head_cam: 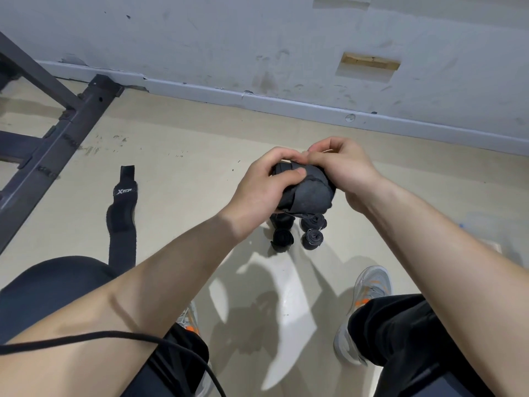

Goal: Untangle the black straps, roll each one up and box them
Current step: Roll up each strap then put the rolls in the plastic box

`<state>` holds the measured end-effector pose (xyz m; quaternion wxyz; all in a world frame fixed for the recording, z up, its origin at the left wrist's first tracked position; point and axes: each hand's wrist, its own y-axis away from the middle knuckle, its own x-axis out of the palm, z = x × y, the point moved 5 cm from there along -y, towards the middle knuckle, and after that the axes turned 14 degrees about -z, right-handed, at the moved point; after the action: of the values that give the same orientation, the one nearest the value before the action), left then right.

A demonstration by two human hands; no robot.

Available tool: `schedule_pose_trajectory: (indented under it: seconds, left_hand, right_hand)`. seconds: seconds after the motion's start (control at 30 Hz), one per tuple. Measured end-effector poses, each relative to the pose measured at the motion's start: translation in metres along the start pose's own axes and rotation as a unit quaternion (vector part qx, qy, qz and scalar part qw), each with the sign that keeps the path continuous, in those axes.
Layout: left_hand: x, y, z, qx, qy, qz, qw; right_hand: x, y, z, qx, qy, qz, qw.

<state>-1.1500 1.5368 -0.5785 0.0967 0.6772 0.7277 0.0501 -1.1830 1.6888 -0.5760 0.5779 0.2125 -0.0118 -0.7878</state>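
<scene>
Left hand (266, 190): curled round the strap in hand (307, 193), thumb pressed on top, right above the rolled straps (313, 239).
Right hand (340, 167): fingers bent, pinching the top edge of the same strap, also just above the rolled straps.
Strap in hand: mostly wound into a fat roll, with a bit of loose end hanging down toward the rolled straps.
Rolled straps: about four small rolls, close together on the floor (186, 173).
Loose strap (121, 219): flat and not rolled, on the floor well to the left of the rolled straps, white letters on it.
Box: not plain to see near the rolled straps; cannot tell where it is.
Done so far: looks like most straps untangled and rolled.
Left to do: likely finish this roll, roll the loose strap, then put every roll in the box.
</scene>
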Motion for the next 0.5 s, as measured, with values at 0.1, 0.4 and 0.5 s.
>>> schedule_pose_trajectory:
  seconds: [0.1, 0.4, 0.5]
  left_hand:
    - [-0.013, -0.009, 0.005, -0.09, 0.059, -0.055, 0.993]
    - [-0.026, -0.017, 0.014, -0.148, 0.088, -0.086, 0.981]
    - [-0.027, -0.017, 0.016, -0.159, 0.086, -0.089, 0.98]
  right_hand:
    - [-0.002, -0.002, 0.012, -0.104, 0.014, -0.032, 0.994]
    - [0.01, 0.029, 0.025, -0.333, 0.221, 0.066, 0.914]
    - [0.006, 0.026, 0.031, -0.34, 0.2, 0.028, 0.919]
